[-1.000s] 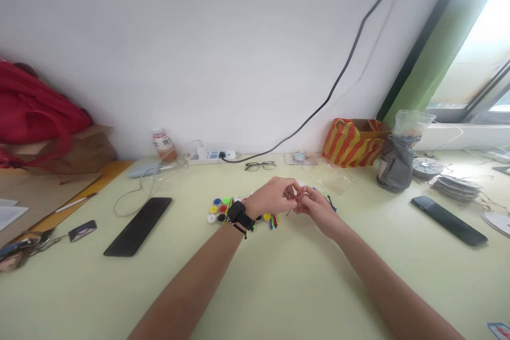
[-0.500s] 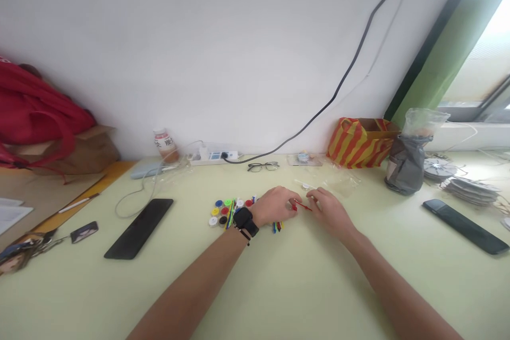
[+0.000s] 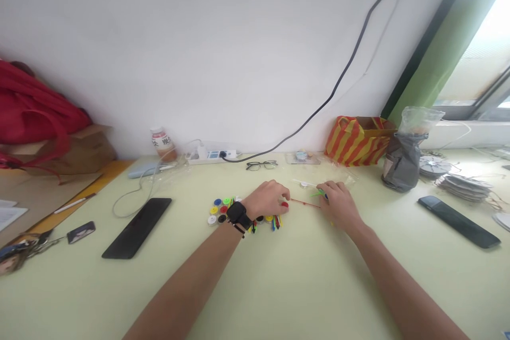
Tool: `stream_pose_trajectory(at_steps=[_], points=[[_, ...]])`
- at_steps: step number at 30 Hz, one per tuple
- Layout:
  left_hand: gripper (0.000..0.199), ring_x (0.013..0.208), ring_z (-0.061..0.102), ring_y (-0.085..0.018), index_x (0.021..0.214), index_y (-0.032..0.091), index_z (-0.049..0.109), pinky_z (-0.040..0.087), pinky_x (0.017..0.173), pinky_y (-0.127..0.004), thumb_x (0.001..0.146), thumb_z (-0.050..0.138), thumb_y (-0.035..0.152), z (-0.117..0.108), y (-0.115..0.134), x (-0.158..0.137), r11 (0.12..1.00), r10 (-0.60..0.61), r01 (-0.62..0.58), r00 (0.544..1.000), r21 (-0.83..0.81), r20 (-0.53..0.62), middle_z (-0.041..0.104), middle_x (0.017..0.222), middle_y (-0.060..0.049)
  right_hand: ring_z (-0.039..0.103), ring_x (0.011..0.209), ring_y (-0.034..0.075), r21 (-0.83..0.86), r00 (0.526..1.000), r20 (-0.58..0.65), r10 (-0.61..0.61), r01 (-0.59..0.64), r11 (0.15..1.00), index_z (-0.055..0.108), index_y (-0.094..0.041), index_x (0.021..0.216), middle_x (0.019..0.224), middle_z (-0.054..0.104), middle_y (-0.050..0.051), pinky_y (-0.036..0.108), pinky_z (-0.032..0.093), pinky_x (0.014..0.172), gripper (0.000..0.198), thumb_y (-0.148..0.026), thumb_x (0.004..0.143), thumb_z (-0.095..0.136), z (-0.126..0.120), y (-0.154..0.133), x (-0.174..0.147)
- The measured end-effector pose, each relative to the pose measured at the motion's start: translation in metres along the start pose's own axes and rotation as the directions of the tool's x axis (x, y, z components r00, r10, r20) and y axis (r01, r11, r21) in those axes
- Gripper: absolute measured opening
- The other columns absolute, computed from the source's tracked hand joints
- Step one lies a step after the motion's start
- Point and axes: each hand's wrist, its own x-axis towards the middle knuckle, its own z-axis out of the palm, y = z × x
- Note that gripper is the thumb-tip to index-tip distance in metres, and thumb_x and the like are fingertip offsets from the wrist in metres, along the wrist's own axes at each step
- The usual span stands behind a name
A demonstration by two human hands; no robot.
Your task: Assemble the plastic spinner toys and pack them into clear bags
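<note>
My left hand (image 3: 268, 199) wears a black watch and reaches over a cluster of small coloured pieces. Its thumb and forefinger curl around a red round cap (image 3: 285, 205). A thin red stick (image 3: 305, 203) lies on the table between my hands. My right hand (image 3: 338, 203) is palm down, its fingers bent over small pieces. A green piece (image 3: 317, 193) and a bit of blue (image 3: 326, 196) show by its fingertips; what it grips is hidden. Left of my left wrist stand several round caps, among them a yellow one (image 3: 214, 210) and a white one (image 3: 212, 220).
A black phone (image 3: 137, 228) lies at the left, a dark slab (image 3: 458, 221) at the right. Glasses (image 3: 261, 165) and a power strip (image 3: 211, 157) sit by the wall. A striped bag (image 3: 358, 141) and a grey bag (image 3: 400, 164) stand at the back right.
My hands have moved apart, the left a little leftward, the right to the right. The red stick, at my fingertips before, now lies between them. Green and blue pieces show by my right hand.
</note>
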Motion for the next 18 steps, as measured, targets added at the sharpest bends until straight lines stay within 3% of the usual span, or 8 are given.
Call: stream_pose_trajectory(at_steps=[4, 7, 12, 15, 18], points=[[0.019, 0.108, 0.065, -0.029, 0.099, 0.023, 0.078, 0.050, 0.091, -0.036, 0.082, 0.073, 0.031, -0.003, 0.003, 0.000, 1.000, 0.004, -0.004, 1.000, -0.020, 0.002, 0.076, 0.100, -0.007, 0.060, 0.104, 0.030, 0.028, 0.999, -0.007, 0.034, -0.034, 0.999, 0.066, -0.023, 0.098, 0.101, 0.074, 0.008, 0.041, 0.042, 0.083, 0.019, -0.015, 0.090, 0.051, -0.001, 0.005, 0.002], [0.019, 0.111, 0.064, -0.028, 0.101, 0.024, 0.077, 0.050, 0.093, -0.036, 0.085, 0.071, 0.033, -0.008, 0.006, -0.002, 0.998, 0.014, -0.014, 1.000, -0.066, -0.008, 0.076, 0.105, -0.005, 0.060, 0.105, 0.030, 0.043, 0.998, -0.031, 0.045, -0.044, 0.998, 0.065, -0.022, 0.090, 0.102, 0.073, 0.009, 0.041, 0.042, 0.084, 0.015, -0.018, 0.091, 0.051, -0.003, 0.008, 0.003], [0.023, 0.116, 0.064, -0.028, 0.107, 0.024, 0.075, 0.049, 0.100, -0.038, 0.089, 0.070, 0.038, -0.018, 0.011, -0.002, 0.991, 0.031, -0.041, 0.997, -0.127, -0.074, 0.075, 0.113, -0.005, 0.059, 0.103, 0.030, 0.281, 0.967, -0.228, 0.109, -0.042, 0.959, 0.063, -0.023, 0.087, 0.102, 0.070, 0.010, 0.042, 0.045, 0.089, 0.013, -0.030, 0.094, 0.055, -0.014, 0.001, 0.008], [0.024, 0.114, 0.066, -0.026, 0.113, 0.023, 0.072, 0.050, 0.100, -0.037, 0.093, 0.066, 0.033, -0.022, 0.017, 0.000, 0.982, 0.037, -0.066, 0.986, -0.179, -0.160, 0.075, 0.118, -0.005, 0.059, 0.102, 0.029, 0.464, 0.934, -0.303, 0.189, -0.029, 0.886, 0.062, -0.023, 0.091, 0.100, 0.070, 0.010, 0.043, 0.048, 0.089, 0.018, -0.038, 0.097, 0.053, -0.026, -0.011, 0.008], [0.030, 0.111, 0.068, -0.024, 0.123, 0.023, 0.069, 0.054, 0.095, -0.035, 0.095, 0.063, 0.030, -0.024, 0.028, 0.001, 0.956, 0.055, -0.110, 0.977, -0.271, -0.204, 0.074, 0.123, -0.006, 0.063, 0.097, 0.026, 0.722, 0.952, -0.214, 0.221, 0.001, 0.692, 0.061, -0.024, 0.095, 0.097, 0.069, 0.008, 0.041, 0.051, 0.088, 0.022, -0.045, 0.099, 0.055, -0.037, -0.030, 0.005]])
